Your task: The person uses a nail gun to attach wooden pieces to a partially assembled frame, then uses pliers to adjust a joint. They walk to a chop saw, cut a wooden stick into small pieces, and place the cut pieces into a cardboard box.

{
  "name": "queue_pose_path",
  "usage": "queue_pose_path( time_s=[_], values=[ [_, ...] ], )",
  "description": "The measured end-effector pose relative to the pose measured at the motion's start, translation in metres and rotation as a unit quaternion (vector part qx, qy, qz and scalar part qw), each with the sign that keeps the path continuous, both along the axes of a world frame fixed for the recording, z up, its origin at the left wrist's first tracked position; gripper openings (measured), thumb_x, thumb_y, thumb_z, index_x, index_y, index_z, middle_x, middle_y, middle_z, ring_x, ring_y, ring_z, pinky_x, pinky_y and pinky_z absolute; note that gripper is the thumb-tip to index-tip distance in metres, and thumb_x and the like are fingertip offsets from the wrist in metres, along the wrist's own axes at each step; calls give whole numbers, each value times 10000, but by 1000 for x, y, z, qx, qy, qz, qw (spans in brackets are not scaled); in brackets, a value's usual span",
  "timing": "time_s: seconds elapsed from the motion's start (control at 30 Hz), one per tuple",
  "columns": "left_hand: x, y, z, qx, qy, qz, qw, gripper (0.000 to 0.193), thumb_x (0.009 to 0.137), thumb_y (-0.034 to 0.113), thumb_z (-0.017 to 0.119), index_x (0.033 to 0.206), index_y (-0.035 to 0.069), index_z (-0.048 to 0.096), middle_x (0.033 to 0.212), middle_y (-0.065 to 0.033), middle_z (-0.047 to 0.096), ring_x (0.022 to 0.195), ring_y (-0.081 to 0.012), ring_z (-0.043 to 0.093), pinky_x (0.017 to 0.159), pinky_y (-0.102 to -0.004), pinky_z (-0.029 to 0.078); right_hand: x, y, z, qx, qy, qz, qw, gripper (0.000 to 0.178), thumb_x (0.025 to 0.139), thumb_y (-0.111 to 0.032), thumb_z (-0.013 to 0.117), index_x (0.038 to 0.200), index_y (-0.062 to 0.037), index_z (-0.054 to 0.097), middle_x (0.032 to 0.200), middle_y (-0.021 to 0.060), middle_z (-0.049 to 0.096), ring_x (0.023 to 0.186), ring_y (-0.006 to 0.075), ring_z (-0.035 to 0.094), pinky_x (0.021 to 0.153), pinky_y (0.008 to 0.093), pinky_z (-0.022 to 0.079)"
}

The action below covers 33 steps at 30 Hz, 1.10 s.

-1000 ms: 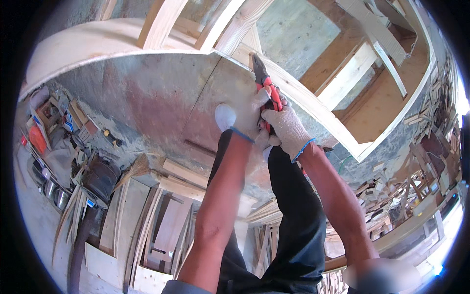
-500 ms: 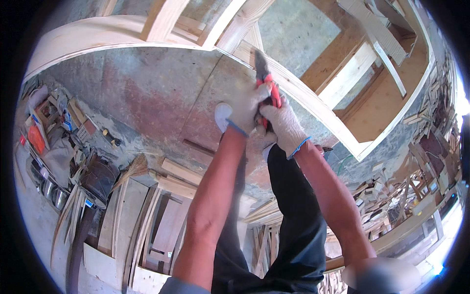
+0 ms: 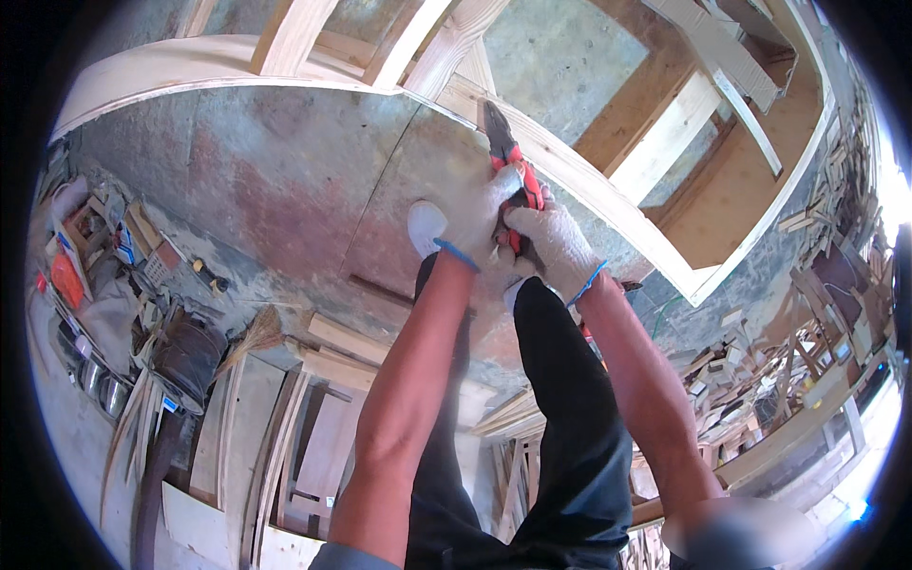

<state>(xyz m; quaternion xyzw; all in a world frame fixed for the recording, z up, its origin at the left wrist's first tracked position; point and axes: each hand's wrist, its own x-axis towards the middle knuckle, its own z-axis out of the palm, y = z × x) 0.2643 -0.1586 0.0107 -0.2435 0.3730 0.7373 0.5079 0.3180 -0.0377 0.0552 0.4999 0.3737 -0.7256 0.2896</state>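
A red tool with a dark, tapered head (image 3: 498, 128) is held between both hands; its exact kind is hard to make out. My left hand (image 3: 475, 211), in a whitish glove with a blue cuff, is closed round its left side and partly blurred. On the other side my right hand (image 3: 559, 242), gloved alike, grips the red handle (image 3: 532, 193). The head overlaps the near edge of a pale wooden frame (image 3: 608, 199); whether it touches the wood I cannot tell. A dark part of the tool shows between the palms.
Upright wooden bars (image 3: 294, 36) stand on the curved frame part at the upper left. Behind my feet lie several boards (image 3: 328, 427), a straw broom (image 3: 258, 331) and a dark bucket (image 3: 187, 353). Scrap wood (image 3: 760, 389) is heaped at the right. A dark strip (image 3: 380, 288) lies on the floor.
The whole view has shifted slightly, so the frame appears a little farther left. Both hands keep their hold on the red tool, its head now slightly farther right along the frame's edge.
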Motion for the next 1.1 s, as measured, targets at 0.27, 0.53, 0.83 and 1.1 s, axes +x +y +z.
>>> queue_pose_path(
  time_s=[0.27, 0.53, 0.83, 1.1],
  values=[
    [0, -4, 0, -65, -39, 16, 997, 339, 1065, 437, 596, 1130, 114, 674, 957, -43, 738, 852, -153, 724, 710, -297, 589, 4, 0, 9, 18, 23, 46, 999, 370, 898, -74, 682, 1256, -6, 615, 950, 87, 683, 828, 186, 687, 693, 329, 564],
    [-15, -12, 15, -92, -9, -13, 996, 380, 998, 488, 687, 1196, 164, 685, 919, -3, 705, 724, -112, 663, 570, -264, 529, -5, 9, 11, -49, 78, 25, 995, 430, 910, -101, 687, 1293, 82, 621, 1084, 149, 712, 929, 257, 737, 827, 401, 636],
    [-14, -15, 17, -128, -21, -38, 991, 409, 983, 494, 704, 1266, 199, 693, 980, -10, 702, 723, -104, 655, 567, -265, 527, -5, 8, 15, -65, 55, -8, 996, 446, 914, -89, 691, 1309, 102, 611, 1114, 173, 702, 928, 286, 745, 823, 441, 657],
    [-18, -12, 15, -80, -6, -12, 997, 327, 1034, 404, 648, 1197, 123, 681, 977, -11, 691, 795, -116, 659, 664, -268, 517, -8, 8, 9, -41, 63, 4, 997, 365, 901, -71, 684, 1228, 85, 644, 1030, 143, 702, 872, 231, 724, 780, 357, 625]
  ],
)
